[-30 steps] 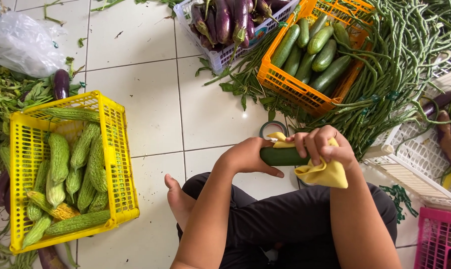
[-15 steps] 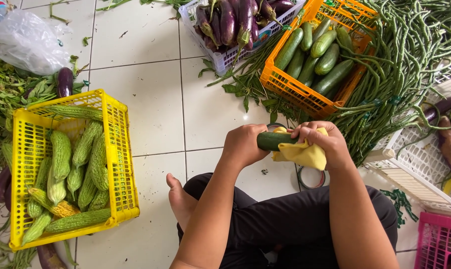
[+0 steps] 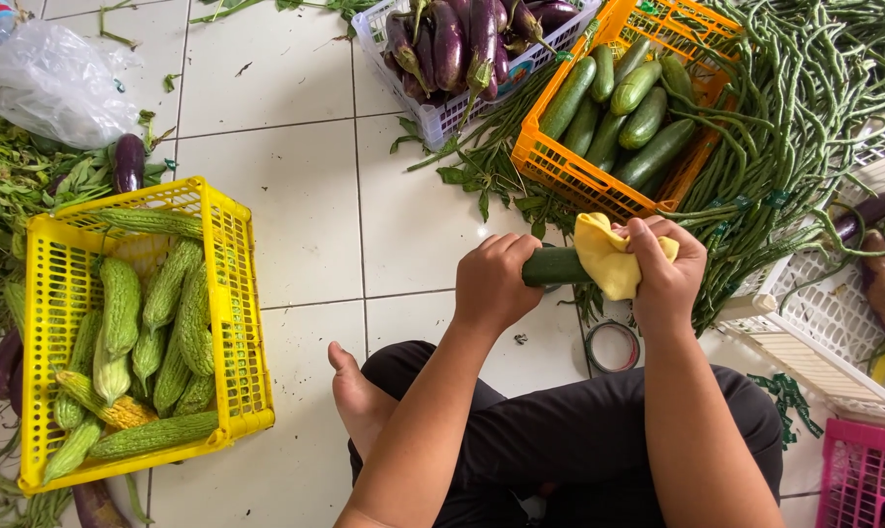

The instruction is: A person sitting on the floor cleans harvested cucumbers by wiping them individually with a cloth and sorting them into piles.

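Observation:
My left hand (image 3: pixel 494 281) grips one end of a dark green cucumber (image 3: pixel 553 266), held level above the white tiled floor. My right hand (image 3: pixel 665 271) is wrapped around the cucumber's other end through a yellow cloth (image 3: pixel 607 257). That end is hidden by the cloth. Just beyond my hands stands an orange crate (image 3: pixel 560 171) holding several more cucumbers (image 3: pixel 638 88).
A yellow crate (image 3: pixel 235 323) of bitter gourds stands at the left. A white crate (image 3: pixel 433 117) of purple eggplants is at the top. Long beans (image 3: pixel 804 117) pile at the right over white baskets (image 3: pixel 834 323). A tape roll (image 3: pixel 611 344) lies by my knee; a pink crate (image 3: pixel 868 474) sits bottom right.
Both hands with the cucumber and cloth have moved up and away from my body, toward the orange crate. The tape roll on the floor has come into view beneath them.

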